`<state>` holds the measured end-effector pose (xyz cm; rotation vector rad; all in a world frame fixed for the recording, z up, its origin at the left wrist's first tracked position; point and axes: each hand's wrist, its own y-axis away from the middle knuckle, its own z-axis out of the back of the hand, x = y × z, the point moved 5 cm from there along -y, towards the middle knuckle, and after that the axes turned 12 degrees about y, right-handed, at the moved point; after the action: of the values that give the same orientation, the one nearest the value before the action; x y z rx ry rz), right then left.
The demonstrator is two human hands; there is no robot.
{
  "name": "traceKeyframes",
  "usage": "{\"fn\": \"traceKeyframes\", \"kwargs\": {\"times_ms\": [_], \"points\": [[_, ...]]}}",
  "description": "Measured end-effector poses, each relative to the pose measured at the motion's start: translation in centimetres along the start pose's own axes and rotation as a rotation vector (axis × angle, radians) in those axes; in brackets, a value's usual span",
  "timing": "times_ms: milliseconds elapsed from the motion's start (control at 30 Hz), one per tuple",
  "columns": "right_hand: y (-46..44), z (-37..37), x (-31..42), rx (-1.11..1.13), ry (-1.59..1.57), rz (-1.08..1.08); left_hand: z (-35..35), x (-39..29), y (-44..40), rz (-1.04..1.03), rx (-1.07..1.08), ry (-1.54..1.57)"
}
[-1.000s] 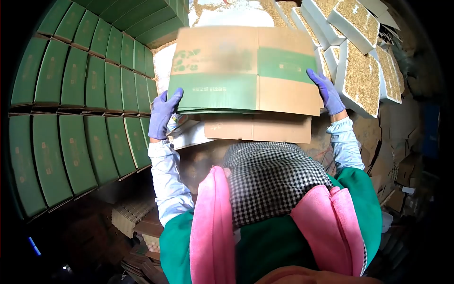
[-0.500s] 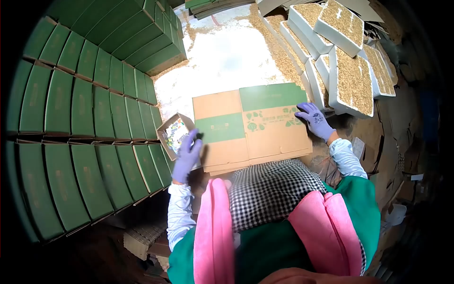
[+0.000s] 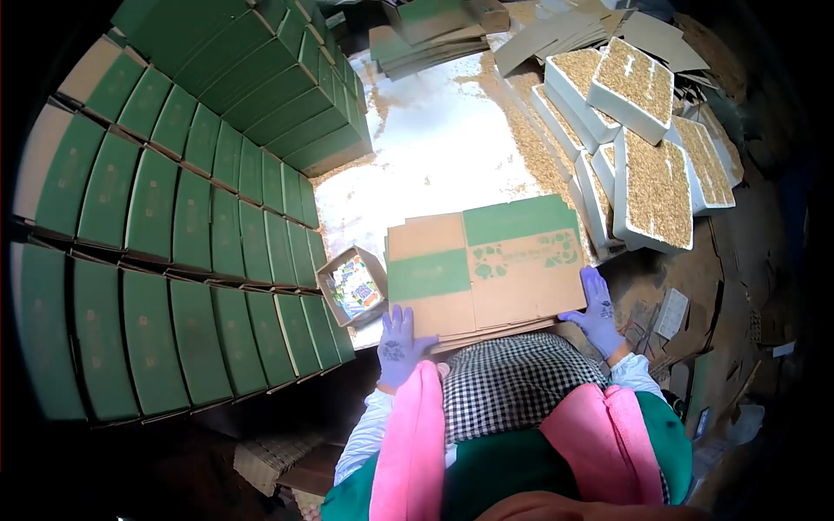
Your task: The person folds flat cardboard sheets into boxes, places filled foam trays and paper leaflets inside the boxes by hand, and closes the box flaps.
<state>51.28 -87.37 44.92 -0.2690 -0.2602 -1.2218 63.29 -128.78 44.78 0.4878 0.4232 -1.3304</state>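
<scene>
A stack of flattened cardboard boxes [image 3: 521, 291], brown with green panels and printed green leaves, lies flat before my body. At its near left corner is my left hand [image 3: 401, 347] in a purple glove, fingers stretched upward and thumb toward the front edge. My right hand [image 3: 597, 314], gloved alike, rests against the near right corner with its fingers extended along the side and its thumb at the front edge. Both hands are open. Just beyond my left fingers stands a small open carton [image 3: 325, 286] holding colourful printed cards or packets [image 3: 356, 285].
Rows of green boxes [image 3: 152, 204] are stacked along the left. White trays [image 3: 643, 187] filled with yellowish grain-like material are piled at the right. More flat cardboard [image 3: 434, 52] lies at the back of the white surface [image 3: 426, 156]. A checkered cushion-like cloth [image 3: 521, 378] covers my front.
My left hand has moved from beside the small carton to the stack's near left corner. My right hand has slid down the right side toward me. The view has shifted.
</scene>
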Motion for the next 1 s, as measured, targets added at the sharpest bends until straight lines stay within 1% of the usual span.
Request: {"fn": "traceKeyframes", "kwargs": {"times_ms": [67,100,167,200,233,267,300,333,367,400,433,467,500,533,567,600,667,700,733,767,800,833,867,900,933,1000], "points": [[-2.0,5.1,2.0,0.019,-0.249,-0.090,4.6,-2.7,-0.7,0.021,-0.023,0.052],[-3.1,7.3,3.2,0.016,-0.271,-0.049,7.6,-4.6,-1.2,-0.028,-0.093,0.114],[-5.5,12.0,5.7,0.001,-0.313,0.034,12.7,-7.7,-3.1,0.018,-0.139,0.198],[-7.0,15.0,7.9,0.037,-0.256,0.106,15.2,-8.9,-4.1,0.028,-0.175,0.245],[-8.7,17.6,9.5,0.019,-0.314,0.188,17.8,-10.4,-5.1,0.021,-0.187,0.237],[-10.5,19.5,10.7,0.005,-0.370,0.268,20.2,-13.3,-6.0,0.059,-0.087,0.436],[-13.0,19.9,11.2,0.137,-0.631,0.153,20.2,-13.8,-7.9,-0.349,-0.088,0.215],[-15.2,19.9,11.5,0.281,-0.888,0.032,19.6,-14.3,-9.8,-0.319,0.017,0.214],[-17.7,19.3,10.5,0.197,-0.815,0.209,19.0,-14.8,-11.7,-0.286,0.121,0.211],[-20.2,16.4,8.6,0.151,-0.794,0.156,17.0,-15.9,-12.8,0.179,0.305,0.435],[-22.6,13.6,6.7,0.107,-0.774,0.102,15.6,-16.5,-14.4,-0.244,0.011,0.269],[-24.0,11.4,6.9,-0.081,-0.758,-0.009,13.9,-17.0,-15.1,-0.667,-0.293,0.079],[-25.1,9.3,7.0,-0.266,-0.734,-0.125,10.7,-18.4,-14.4,-0.724,-0.202,0.010],[-24.7,7.4,8.8,-0.321,-0.434,-0.178,7.4,-19.3,-13.1,-0.772,-0.102,-0.059],[-23.9,6.0,10.3,-0.385,-0.412,-0.096,4.4,-19.5,-12.1,-0.760,0.164,-0.168],[-22.6,6.2,11.7,-0.437,-0.388,-0.018,2.1,-19.2,-10.9,-0.732,0.438,-0.271],[-20.6,9.4,11.0,-0.039,-0.618,0.170,5.8,-19.0,-12.9,-0.832,0.004,-0.226],[-19.8,9.0,10.1,0.026,-0.212,0.253,8.4,-19.7,-14.1,-0.774,-0.115,-0.291],[-19.2,7.9,9.7,0.049,-0.167,0.191,10.6,-20.5,-15.0,-0.708,-0.222,-0.348],[-18.1,8.3,10.5,0.075,-0.121,0.131,12.0,-21.7,-15.5,-0.671,-0.201,-0.353],[-18.1,7.3,10.1,0.036,0.003,0.067,11.4,-22.0,-15.9,-0.676,-0.208,-0.391],[-17.8,7.5,9.5,-0.022,-0.194,0.076,10.4,-21.8,-14.8,-0.638,-0.142,-0.376],[-17.3,7.0,7.3,-0.230,-0.495,0.060,9.8,-21.8,-13.5,-0.612,-0.091,-0.374],[-15.6,8.8,5.2,-0.382,-0.620,-0.046,9.2,-21.1,-11.9,-0.680,-0.168,-0.306],[-12.6,11.5,4.3,-0.529,-0.746,-0.153,8.1,-20.3,-10.7,-0.802,-0.179,-0.264],[-6.3,14.7,6.5,-0.743,-0.771,-0.013,4.4,-17.9,-10.2,-0.814,0.005,-0.174]]}}
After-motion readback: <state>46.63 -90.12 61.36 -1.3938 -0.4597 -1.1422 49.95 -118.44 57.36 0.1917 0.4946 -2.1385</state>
